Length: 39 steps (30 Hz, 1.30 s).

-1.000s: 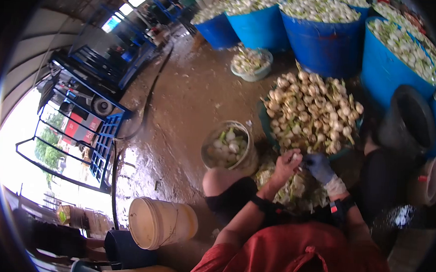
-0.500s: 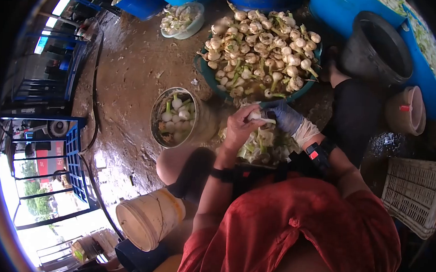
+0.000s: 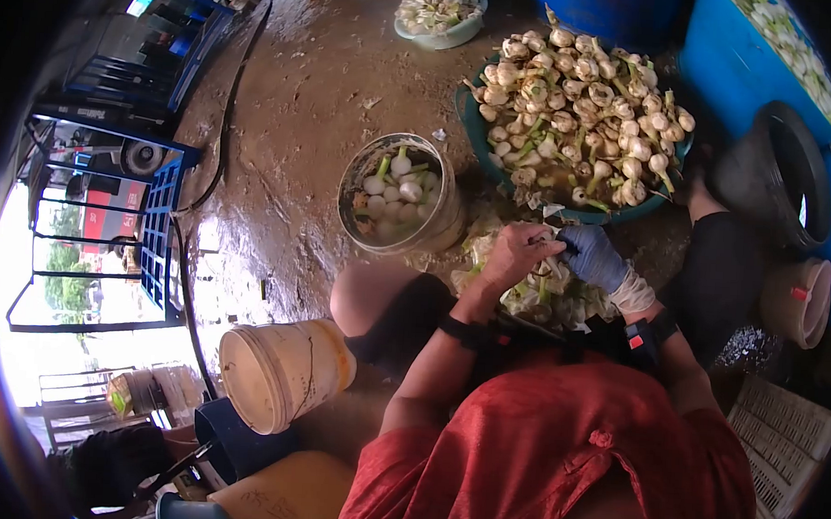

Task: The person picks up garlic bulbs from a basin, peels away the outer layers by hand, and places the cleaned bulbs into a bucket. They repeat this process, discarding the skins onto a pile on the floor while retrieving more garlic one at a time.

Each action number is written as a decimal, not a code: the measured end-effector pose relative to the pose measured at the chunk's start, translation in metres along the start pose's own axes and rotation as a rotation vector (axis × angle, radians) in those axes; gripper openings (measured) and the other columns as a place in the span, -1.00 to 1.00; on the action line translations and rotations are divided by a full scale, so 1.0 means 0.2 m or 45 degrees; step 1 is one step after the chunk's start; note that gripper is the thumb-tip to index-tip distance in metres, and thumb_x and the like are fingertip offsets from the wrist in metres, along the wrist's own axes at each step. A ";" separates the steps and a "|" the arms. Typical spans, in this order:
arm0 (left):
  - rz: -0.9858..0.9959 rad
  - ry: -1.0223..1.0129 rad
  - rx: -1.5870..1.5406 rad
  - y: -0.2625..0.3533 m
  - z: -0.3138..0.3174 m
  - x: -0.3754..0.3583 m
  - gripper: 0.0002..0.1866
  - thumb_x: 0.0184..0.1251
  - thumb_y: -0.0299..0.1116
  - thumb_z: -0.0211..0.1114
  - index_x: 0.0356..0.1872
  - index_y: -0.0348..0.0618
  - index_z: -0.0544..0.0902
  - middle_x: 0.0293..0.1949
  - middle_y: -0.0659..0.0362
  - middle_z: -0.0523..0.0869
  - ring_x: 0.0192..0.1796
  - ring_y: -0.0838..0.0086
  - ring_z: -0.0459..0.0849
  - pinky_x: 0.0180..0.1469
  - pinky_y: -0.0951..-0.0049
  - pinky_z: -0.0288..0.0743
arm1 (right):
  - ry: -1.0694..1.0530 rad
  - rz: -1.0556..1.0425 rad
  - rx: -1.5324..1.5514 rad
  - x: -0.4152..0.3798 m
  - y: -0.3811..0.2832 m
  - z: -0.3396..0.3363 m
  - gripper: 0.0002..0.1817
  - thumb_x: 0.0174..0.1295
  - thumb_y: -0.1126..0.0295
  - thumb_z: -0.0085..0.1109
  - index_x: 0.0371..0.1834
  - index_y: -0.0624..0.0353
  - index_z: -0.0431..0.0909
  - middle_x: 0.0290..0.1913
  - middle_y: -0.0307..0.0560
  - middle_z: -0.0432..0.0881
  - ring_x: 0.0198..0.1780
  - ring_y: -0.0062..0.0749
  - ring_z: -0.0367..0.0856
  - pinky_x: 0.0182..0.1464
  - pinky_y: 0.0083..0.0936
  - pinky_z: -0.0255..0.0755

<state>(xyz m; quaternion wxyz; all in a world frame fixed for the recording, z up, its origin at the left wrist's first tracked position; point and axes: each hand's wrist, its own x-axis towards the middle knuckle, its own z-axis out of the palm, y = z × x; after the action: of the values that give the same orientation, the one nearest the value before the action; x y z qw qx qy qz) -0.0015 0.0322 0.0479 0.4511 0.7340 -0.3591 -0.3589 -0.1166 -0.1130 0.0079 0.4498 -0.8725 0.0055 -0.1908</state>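
Note:
My bare left hand (image 3: 521, 253) is closed in front of my body, around what looks like a garlic bulb, mostly hidden by the fingers. Against it, my right hand (image 3: 592, 257) in a blue glove is curled, and a small dark thing shows between the two; I cannot make out what it is. Just beyond them, a green tub (image 3: 485, 160) is heaped with muddy garlic bulbs (image 3: 584, 99), stems attached. Cleaned white bulbs (image 3: 402, 191) lie in a bucket (image 3: 346, 220) to the left. Pale peelings (image 3: 540, 299) are piled below my hands.
A basin (image 3: 438, 37) of peelings stands at the far side. Black tub (image 3: 768, 175), pinkish bucket (image 3: 797, 303) and white crate (image 3: 783, 448) line my right. A lidded bucket (image 3: 287, 370) lies at my left knee. A dark hose (image 3: 230, 128) crosses the wet floor.
The view has swung left, so most things sit further right and the far tubs higher. The white bulb seen in my left hand is now mostly covered by my fingers; both hands stay together.

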 end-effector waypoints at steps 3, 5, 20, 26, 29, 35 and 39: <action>-0.036 -0.025 -0.161 0.01 0.02 -0.03 -0.64 0.14 -0.29 0.39 -0.13 -0.35 0.64 -0.48 0.26 0.62 -0.45 0.68 0.48 -0.40 0.60 0.40 | -0.081 0.223 -0.127 -0.03 0.05 0.03 -0.86 0.04 0.48 0.24 -0.36 0.27 0.52 -0.42 0.05 0.57 -0.34 -0.21 0.57 -0.28 -0.35 0.39; 0.014 0.162 -0.256 -0.06 0.05 -0.03 -0.64 0.14 -0.30 0.39 -0.11 -0.34 0.64 -0.47 0.25 0.64 -0.44 0.67 0.50 -0.40 0.59 0.41 | 0.011 0.415 0.414 -0.04 0.10 0.08 -0.80 0.10 0.43 0.22 -0.24 0.28 0.54 -0.31 0.09 0.61 -0.23 -0.21 0.61 -0.21 -0.38 0.42; 0.043 0.443 -0.243 -0.10 -0.06 -0.10 -0.65 0.04 -0.20 0.39 -0.46 -0.38 0.62 -0.60 0.02 0.63 -0.54 0.38 0.59 -0.42 0.32 0.46 | -0.152 0.315 0.447 0.00 0.19 0.22 -0.71 0.30 0.33 -0.07 -0.13 0.36 0.52 -0.19 0.04 0.60 -0.16 -0.28 0.56 -0.08 -0.39 0.39; 0.556 0.698 0.187 -0.18 -0.02 -0.11 -0.76 -0.03 -0.33 0.37 -0.39 -0.30 0.63 -0.46 -0.01 0.66 -0.51 0.31 0.60 -0.40 0.33 0.47 | -0.175 0.177 0.079 0.02 0.24 0.29 -0.72 0.25 0.28 0.03 -0.19 0.31 0.52 -0.21 0.16 0.58 -0.16 -0.08 0.57 -0.13 -0.33 0.39; 0.144 0.549 -0.585 -0.14 -0.05 -0.14 -0.76 -0.04 -0.43 0.32 -0.30 -0.31 0.64 -0.49 0.12 0.66 -0.46 0.47 0.59 -0.43 0.41 0.47 | -0.121 0.396 0.296 0.00 0.26 0.31 -0.76 0.21 0.36 0.06 -0.16 0.31 0.52 -0.19 0.15 0.59 -0.14 -0.13 0.58 -0.13 -0.36 0.40; 0.012 0.453 -1.149 -0.10 -0.10 -0.10 -0.68 0.00 -0.47 0.13 -0.16 -0.28 0.59 -0.36 0.07 0.65 -0.33 0.36 0.65 -0.38 0.38 0.58 | 0.246 0.503 1.028 0.06 0.09 0.22 -0.72 0.10 0.68 0.04 -0.12 0.25 0.57 -0.21 -0.16 0.65 -0.21 -0.52 0.56 -0.15 -0.56 0.47; 0.211 0.101 -1.694 -0.10 -0.05 -0.08 -0.66 -0.03 -0.50 0.19 -0.13 -0.34 0.56 -0.28 -0.03 0.66 -0.25 0.24 0.64 -0.11 0.29 0.52 | 0.224 0.619 1.693 0.07 -0.03 0.18 -0.70 0.28 0.35 -0.10 -0.10 0.24 0.57 -0.19 -0.15 0.65 -0.18 -0.47 0.60 -0.09 -0.54 0.47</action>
<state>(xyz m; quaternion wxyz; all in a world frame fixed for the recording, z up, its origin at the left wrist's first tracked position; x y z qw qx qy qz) 0.0039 0.0558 0.0362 0.8463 0.2821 -0.0997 -0.4408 -0.0922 -0.0841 -0.0018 0.9143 -0.3689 0.1187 -0.1178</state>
